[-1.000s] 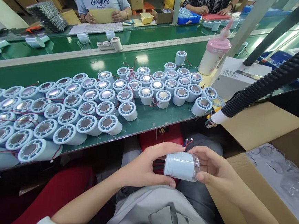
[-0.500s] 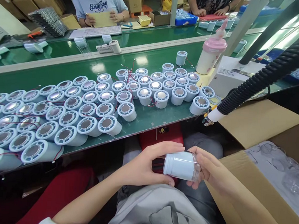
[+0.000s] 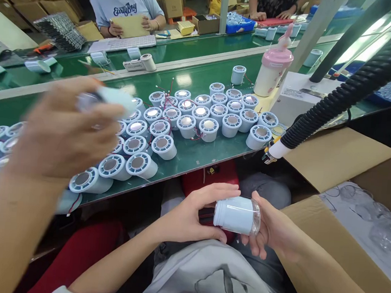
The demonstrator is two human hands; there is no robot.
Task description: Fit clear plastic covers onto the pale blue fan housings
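Note:
Over my lap I hold a pale blue cylindrical unit [image 3: 234,214] on its side with both hands. My left hand [image 3: 190,211] wraps its left end, and my right hand [image 3: 272,229] cups the right end, where a clear cap [image 3: 256,217] sits. Several similar units with metal discs [image 3: 187,123] stand packed on the green conveyor belt [image 3: 194,157] ahead. Another person's blurred hand [image 3: 61,136] reaches in from the lower left over the belt, holding one such unit [image 3: 111,99].
A cardboard box [image 3: 343,158] with clear caps [image 3: 379,224] stands at my right. A black corrugated hose [image 3: 338,99] slants down to the belt edge. A pink-lidded bottle [image 3: 272,71] and a white device [image 3: 297,100] sit at the back right. People work across the far belt.
Another person's arm has swung in from the left with a unit, covering the left rows. My right hand has shifted under the cylinder's capped end; the cylinder has hardly moved.

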